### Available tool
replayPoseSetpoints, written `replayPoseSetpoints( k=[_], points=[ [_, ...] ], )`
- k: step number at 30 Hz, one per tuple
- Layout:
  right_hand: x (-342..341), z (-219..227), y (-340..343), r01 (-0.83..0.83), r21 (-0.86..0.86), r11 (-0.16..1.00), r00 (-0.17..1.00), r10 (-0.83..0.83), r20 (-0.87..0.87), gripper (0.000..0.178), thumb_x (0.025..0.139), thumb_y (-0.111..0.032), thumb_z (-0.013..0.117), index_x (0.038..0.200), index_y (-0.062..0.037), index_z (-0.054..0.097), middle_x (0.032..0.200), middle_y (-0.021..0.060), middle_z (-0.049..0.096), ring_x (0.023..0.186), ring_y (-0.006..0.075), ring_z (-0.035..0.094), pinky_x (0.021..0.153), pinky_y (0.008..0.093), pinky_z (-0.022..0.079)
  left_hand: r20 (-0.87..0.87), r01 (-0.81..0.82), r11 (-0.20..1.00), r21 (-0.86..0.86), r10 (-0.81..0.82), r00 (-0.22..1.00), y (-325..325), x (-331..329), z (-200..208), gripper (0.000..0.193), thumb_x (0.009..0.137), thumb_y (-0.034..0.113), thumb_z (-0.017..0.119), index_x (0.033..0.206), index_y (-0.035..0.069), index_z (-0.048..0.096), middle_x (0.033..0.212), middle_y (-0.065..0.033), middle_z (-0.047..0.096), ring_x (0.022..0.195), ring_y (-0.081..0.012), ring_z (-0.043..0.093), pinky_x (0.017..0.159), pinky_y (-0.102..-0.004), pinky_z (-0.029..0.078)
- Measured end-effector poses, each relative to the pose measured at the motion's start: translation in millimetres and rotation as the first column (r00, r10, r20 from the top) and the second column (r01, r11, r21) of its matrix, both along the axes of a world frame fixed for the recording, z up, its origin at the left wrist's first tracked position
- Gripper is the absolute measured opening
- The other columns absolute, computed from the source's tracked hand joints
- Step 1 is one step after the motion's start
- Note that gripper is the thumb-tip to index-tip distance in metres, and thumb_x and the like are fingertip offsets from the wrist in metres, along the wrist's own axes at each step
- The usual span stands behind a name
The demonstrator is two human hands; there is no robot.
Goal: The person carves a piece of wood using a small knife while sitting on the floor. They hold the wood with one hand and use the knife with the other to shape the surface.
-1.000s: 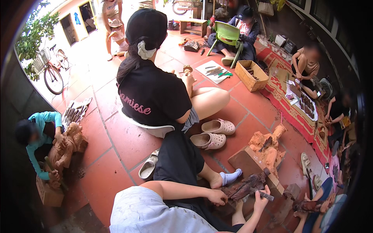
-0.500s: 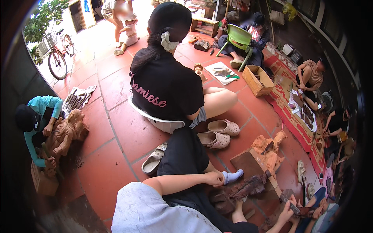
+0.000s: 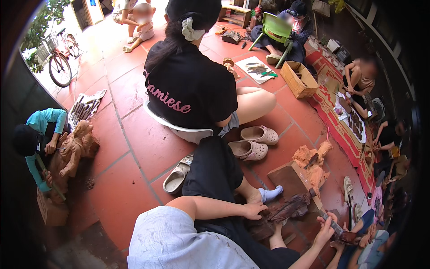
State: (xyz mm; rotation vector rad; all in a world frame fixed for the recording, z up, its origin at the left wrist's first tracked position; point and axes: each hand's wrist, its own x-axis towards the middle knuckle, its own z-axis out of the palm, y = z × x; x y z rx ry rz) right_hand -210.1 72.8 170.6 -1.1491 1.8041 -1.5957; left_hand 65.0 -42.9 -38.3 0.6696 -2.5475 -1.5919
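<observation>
Wood carving [image 3: 290, 207], dark reddish-brown, long and rough, with deep folds and ridges cut along its surface and a rounded knob at its far right end; it lies slantwise low on the near right, above a bare foot. The left hand [image 3: 255, 210] is bent with its fingers pointing down beside the carving's near left end; I cannot tell whether they touch or grip it. The right hand [image 3: 326, 227], to the carving's right, has its fingers curled around a grey bar-shaped tool [image 3: 328, 218]. Just beyond the left hand is a foot in a pale blue sock [image 3: 271, 193]. Farther out, a brown wooden block [image 3: 289, 175] stands beside an orange-brown carving [image 3: 313, 165]. Ahead, a person in a black shirt [image 3: 190, 85] sits near beige clogs [image 3: 253, 142]. At the left, a person in teal sleeves [image 3: 47, 117] works at a tan figure [image 3: 74, 150]. A red patterned mat [image 3: 347, 139] runs along the right.
</observation>
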Motion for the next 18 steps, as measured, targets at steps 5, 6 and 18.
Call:
replayPoseSetpoints(
  k=[5, 6, 18],
  points=[
    [13.4, -52.7, -21.1, -0.028, -0.063, 0.998, 0.962, 0.044, 0.270, 0.030, 0.106, -0.027, 0.044, 0.115, 0.0000, 0.054, 0.101, 0.0130, 0.063, 0.082, 0.0183, 0.066, 0.078, 0.0310, 0.053, 0.047, -0.199, 0.979, 0.056, 0.196, 0.979, 1.4, -7.0, 3.1, 0.068, 0.087, 0.038, 0.063, 0.143, 0.009, 0.038, 0.137, -0.0285, 0.043, 0.129, -0.0431, 0.043, 0.108, -0.0468, 0.037],
    [9.9, -61.1, -25.6, -0.027, -0.081, 0.996, 0.945, 0.052, 0.322, 0.031, 0.106, -0.028, 0.044, 0.115, -0.0004, 0.054, 0.102, 0.0130, 0.063, 0.083, 0.0184, 0.066, 0.079, 0.0314, 0.054, 0.042, -0.243, 0.969, 0.051, 0.241, 0.970, 3.4, -12.0, -0.3, 0.069, 0.087, 0.040, 0.063, 0.143, 0.009, 0.037, 0.137, -0.0290, 0.042, 0.130, -0.0433, 0.042, 0.108, -0.0470, 0.037],
    [-2.6, -110.7, -16.0, 0.078, -0.016, 0.997, 0.924, -0.066, 0.377, 0.014, 0.096, -0.005, 0.059, 0.108, 0.0029, 0.060, 0.109, 0.0109, 0.062, 0.096, 0.0185, 0.064, 0.092, 0.0335, 0.053, 0.047, -0.196, 0.976, -0.096, 0.201, 0.978, 20.3, -43.8, -18.1, 0.078, 0.084, 0.054, 0.062, 0.141, 0.006, 0.040, 0.132, -0.0233, 0.049, 0.121, -0.0438, 0.046, 0.104, -0.0503, 0.038]
  ],
)
